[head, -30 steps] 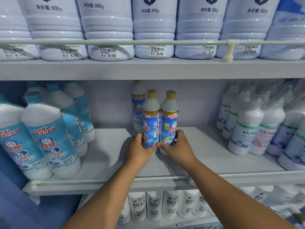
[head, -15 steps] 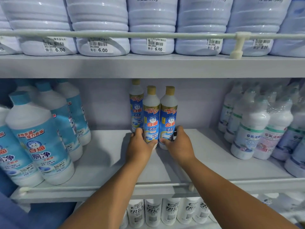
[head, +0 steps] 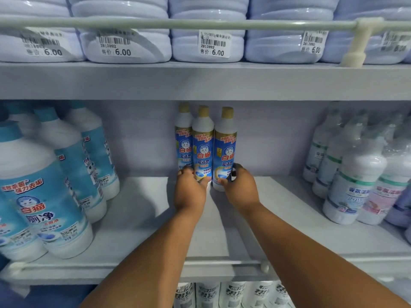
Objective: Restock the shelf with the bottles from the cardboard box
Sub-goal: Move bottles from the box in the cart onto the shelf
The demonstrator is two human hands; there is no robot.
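— Left hand (head: 189, 192), centre of the frame?
— Wrapped round the base of the middle bottle (head: 202, 147), fingers curled behind it, thumb at the front near the foot.
— Right hand (head: 241, 190)?
— Closed on the base of the right bottle (head: 224, 150), thumb on the front of the label, fingers round the far side. Both forearms reaching up from the lower edge of the frame.
— Bottles upright?
— Upright, both, gold caps on top, blue labels facing out, standing on the middle shelf (head: 289, 218) near the back wall. Touching each other or nearly so; cannot tell which.
— Anything beside them?
— A third bottle (head: 183, 138) of the same kind, just behind and to the left of the middle one, partly hidden by it.
— Further out, left of the frame?
— Larger white bottles with teal caps (head: 55, 185), in rows running from front to back on the same shelf, well apart from the three slim ones.
— Right of the frame?
— Shrink-wrapped white bottles (head: 355, 181), green and pink labels, also in rows, well apart from the hands.
— Above?
— Upper shelf (head: 200, 81) across the top of the frame, carrying big pale jugs (head: 206, 30) with price stickers reading 6.00, behind a rail (head: 178, 23) with a white bracket (head: 358, 44) at upper right.
— Below?
— Front rail of the middle shelf, then tops of more white bottles (head: 222, 294) at the bottom centre.
— Cardboard box?
— Out of view.
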